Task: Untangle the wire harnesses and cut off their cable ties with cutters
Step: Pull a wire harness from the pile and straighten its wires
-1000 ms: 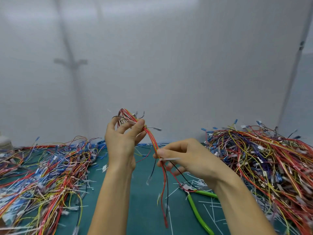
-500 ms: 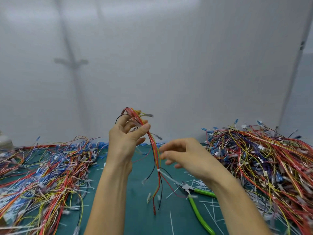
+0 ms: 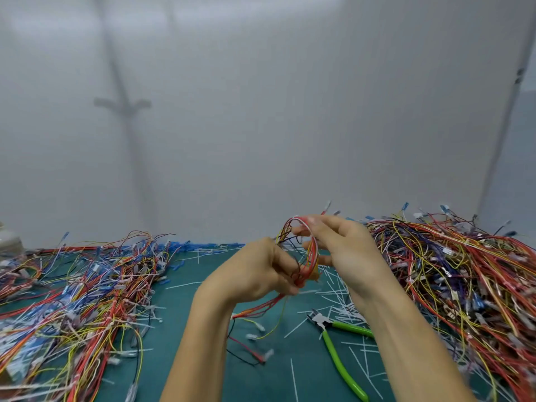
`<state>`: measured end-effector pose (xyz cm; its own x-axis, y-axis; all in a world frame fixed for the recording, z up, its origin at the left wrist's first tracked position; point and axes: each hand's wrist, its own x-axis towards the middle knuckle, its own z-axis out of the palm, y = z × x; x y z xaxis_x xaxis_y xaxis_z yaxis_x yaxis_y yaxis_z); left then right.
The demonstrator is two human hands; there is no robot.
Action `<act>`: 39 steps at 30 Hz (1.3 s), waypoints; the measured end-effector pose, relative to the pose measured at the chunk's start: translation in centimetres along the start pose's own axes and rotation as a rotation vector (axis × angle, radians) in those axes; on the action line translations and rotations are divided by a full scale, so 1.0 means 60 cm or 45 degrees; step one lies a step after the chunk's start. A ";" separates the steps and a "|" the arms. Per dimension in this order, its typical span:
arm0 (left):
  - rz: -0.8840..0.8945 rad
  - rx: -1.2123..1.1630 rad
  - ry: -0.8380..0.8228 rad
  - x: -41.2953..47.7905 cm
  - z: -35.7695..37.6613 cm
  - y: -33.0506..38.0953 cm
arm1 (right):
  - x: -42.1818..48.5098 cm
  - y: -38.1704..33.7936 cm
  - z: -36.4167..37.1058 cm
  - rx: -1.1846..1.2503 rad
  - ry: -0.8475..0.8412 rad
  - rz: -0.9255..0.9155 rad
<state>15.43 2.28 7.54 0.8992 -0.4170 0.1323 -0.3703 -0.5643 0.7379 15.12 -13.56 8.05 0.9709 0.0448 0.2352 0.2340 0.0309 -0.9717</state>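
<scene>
You hold one harness point(image 3: 304, 256) in the air above the middle of the bench point(image 3: 185, 274), toward its far edge. Your left hand point(image 3: 255, 274) has its fingers curled round the lower part of the bundle, and the loose ends hang down from it to the mat. Your right hand point(image 3: 348, 250) pinches the top of the loop between thumb and fingers. I judge that this grip serves to open the loop and to find a cable tie, but I cannot see one on the bundle. The cutters point(image 3: 326, 326) lie untouched toward the near edge, just beside your right forearm, probably so that you can take them quickly. Cut tie ends point(image 3: 330, 291) lie around them. The right pile point(image 3: 452, 274) covers the right edge and the left pile point(image 3: 87, 285) the left edge.
</scene>
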 end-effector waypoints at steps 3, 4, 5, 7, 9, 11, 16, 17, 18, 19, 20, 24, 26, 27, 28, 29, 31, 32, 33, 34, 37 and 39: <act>-0.060 0.005 -0.070 0.000 -0.001 -0.010 | 0.001 0.002 0.000 -0.006 -0.005 -0.076; -0.081 -0.016 -0.094 -0.001 -0.003 -0.015 | 0.001 0.003 -0.001 -0.004 -0.007 -0.071; -0.107 -0.031 -0.115 -0.003 -0.006 -0.018 | 0.002 0.005 0.000 0.002 -0.012 -0.052; -0.148 -0.037 -0.126 -0.009 -0.014 -0.022 | 0.002 0.007 0.001 0.067 -0.035 -0.005; -0.185 -0.112 -0.055 -0.018 -0.023 -0.026 | 0.001 0.008 0.001 0.183 -0.045 -0.016; -0.274 -0.246 0.135 -0.026 -0.036 -0.034 | 0.000 0.006 0.000 0.253 -0.030 -0.097; -0.475 -0.751 0.834 -0.033 -0.058 -0.063 | -0.001 0.000 -0.005 0.244 -0.051 -0.340; -0.479 -0.841 0.906 -0.033 -0.062 -0.067 | -0.002 -0.001 -0.006 0.214 -0.102 -0.378; -0.474 -0.923 0.902 -0.033 -0.066 -0.070 | -0.003 -0.002 -0.007 0.176 -0.170 -0.405; -0.468 -1.019 0.828 -0.034 -0.067 -0.071 | -0.004 -0.002 -0.007 0.131 -0.245 -0.423; -0.471 -1.109 0.703 -0.034 -0.068 -0.069 | -0.005 -0.003 -0.007 0.083 -0.318 -0.432; -0.446 -1.163 0.472 -0.021 -0.055 -0.055 | -0.008 -0.001 0.000 -0.179 -0.513 -0.462; -0.413 -1.172 0.524 -0.014 -0.048 -0.044 | -0.009 0.003 0.005 -0.333 -0.557 -0.441; -0.389 -1.176 0.557 -0.012 -0.046 -0.040 | -0.010 0.005 0.007 -0.403 -0.566 -0.418; -0.365 -1.172 0.590 -0.010 -0.044 -0.038 | -0.010 0.007 0.009 -0.465 -0.562 -0.394; -0.338 -1.163 0.633 -0.009 -0.043 -0.036 | -0.009 0.010 0.010 -0.518 -0.541 -0.366; -0.273 -1.158 0.737 -0.010 -0.041 -0.033 | -0.009 0.010 0.008 -0.618 -0.494 -0.299; -0.232 -1.165 0.780 -0.011 -0.041 -0.031 | -0.010 0.007 0.006 -0.689 -0.498 -0.261; -0.192 -1.158 0.820 -0.012 -0.041 -0.030 | -0.013 0.003 0.002 -0.787 -0.521 -0.235; -0.159 -1.130 0.854 -0.013 -0.041 -0.029 | -0.015 -0.002 -0.003 -0.898 -0.537 -0.218; -0.091 -0.973 0.927 -0.015 -0.041 -0.021 | -0.021 -0.013 -0.013 -1.097 -0.389 -0.201; -0.039 -0.853 0.918 -0.017 -0.038 -0.016 | -0.020 -0.018 -0.013 -1.041 -0.214 -0.247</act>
<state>15.42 4.86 8.25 0.9155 0.2510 0.3143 -0.3356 0.0460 0.9409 13.71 -14.45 8.82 0.9046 0.2629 0.3355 0.4210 -0.6737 -0.6073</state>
